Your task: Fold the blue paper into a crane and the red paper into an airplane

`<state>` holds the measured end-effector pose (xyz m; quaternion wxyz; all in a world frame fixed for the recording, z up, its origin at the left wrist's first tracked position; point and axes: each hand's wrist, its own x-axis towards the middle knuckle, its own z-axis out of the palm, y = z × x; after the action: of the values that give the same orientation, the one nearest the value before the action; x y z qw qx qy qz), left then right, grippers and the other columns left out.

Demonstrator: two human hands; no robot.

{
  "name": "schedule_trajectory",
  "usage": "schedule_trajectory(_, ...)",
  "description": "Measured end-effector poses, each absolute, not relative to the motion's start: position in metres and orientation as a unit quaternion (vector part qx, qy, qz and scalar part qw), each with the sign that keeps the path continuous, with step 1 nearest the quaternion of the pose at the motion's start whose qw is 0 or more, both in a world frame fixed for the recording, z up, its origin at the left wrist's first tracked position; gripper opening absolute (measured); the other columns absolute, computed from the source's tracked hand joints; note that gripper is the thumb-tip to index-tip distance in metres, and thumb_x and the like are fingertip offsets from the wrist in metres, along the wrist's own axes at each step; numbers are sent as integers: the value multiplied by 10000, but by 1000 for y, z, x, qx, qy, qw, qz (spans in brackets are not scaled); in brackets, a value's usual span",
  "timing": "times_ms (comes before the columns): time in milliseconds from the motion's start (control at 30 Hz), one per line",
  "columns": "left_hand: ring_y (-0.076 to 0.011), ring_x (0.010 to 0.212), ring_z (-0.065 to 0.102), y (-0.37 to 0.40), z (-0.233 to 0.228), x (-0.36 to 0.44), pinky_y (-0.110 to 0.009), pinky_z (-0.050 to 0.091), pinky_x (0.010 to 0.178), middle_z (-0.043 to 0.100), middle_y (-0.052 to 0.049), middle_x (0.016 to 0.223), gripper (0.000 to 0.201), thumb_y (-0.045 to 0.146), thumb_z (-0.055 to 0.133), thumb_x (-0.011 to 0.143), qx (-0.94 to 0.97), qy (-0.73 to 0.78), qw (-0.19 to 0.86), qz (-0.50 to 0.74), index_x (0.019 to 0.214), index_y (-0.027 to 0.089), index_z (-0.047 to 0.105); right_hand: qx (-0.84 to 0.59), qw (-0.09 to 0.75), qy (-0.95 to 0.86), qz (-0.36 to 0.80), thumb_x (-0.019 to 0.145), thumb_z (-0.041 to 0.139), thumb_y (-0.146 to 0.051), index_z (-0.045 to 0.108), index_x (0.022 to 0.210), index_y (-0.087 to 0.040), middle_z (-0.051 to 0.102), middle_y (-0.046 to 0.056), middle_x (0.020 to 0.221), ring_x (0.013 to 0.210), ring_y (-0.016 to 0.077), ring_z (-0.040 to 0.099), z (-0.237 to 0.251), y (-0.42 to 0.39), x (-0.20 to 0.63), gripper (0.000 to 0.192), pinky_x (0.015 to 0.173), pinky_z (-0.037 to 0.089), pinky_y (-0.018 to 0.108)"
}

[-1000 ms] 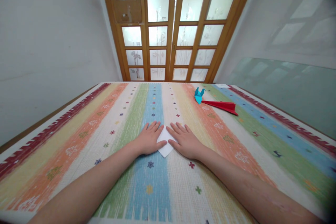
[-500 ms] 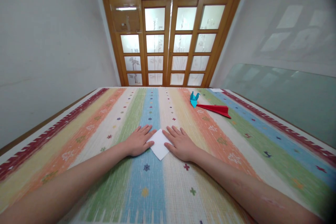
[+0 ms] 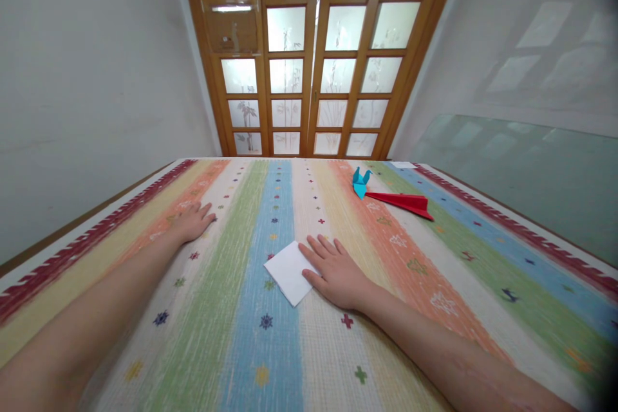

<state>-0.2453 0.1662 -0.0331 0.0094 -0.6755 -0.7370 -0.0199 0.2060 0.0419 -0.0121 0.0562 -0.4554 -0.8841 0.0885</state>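
I see my right hand (image 3: 338,270) lying flat, fingers spread, on the right edge of the white folded paper (image 3: 290,271), pinning it, not gripping. The paper lies flat on the blue stripe of the striped tabletop (image 3: 434,283). My left hand (image 3: 192,221) rests open, palm down, on the orange stripe, well apart from the paper, holding nothing. Far right: teal paper crane (image 3: 360,181) touching a red paper plane (image 3: 403,201).

white folded paper (image 3: 288,271) | small, flat, set diamond-wise on the striped cloth | its right edge under my right hand's (image 3: 338,270) fingertips
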Motion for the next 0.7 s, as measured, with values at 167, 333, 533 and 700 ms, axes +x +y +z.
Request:
schedule_trajectory(167,-399,1396,318,191,-34,-271,-628,261,1067,352,-177,1537,702,606,262,916,-587,-809,14,-36,1492,220,371,-458,50,-882,101,978,299,-576,224,1546,-314,172,64,1614,1479,346,138,-9,42,206,631,1161,95,609)
schedule_trajectory(333,-449,1326,384,201,-38,-274,-677,315,993,410,-223,1483,720,611,267,885,-522,-851,28,-61,1431,187,467,-461,54,-880,104,969,304,-594,235,1544,-317,175,57,1614,1478,343,143,-10,42,206,642,1164,88,602)
schedule_trajectory(533,-430,1159,537,196,-37,-275,-579,426,916,584,-233,1300,598,477,333,880,-498,-862,46,-84,1282,133,613,-472,62,-873,105,955,333,-601,205,1556,-258,197,84,1609,1480,328,148,-14,43,206,704,1178,81,568)
schedule_trajectory(700,-402,1053,604,186,-34,-266,-514,475,833,655,-202,1205,523,411,370,870,-498,-860,51,-101,1199,140,674,-471,69,-874,98,958,347,-583,260,1542,-263,227,83,1603,1474,333,170,-14,42,206,672,1175,100,561)
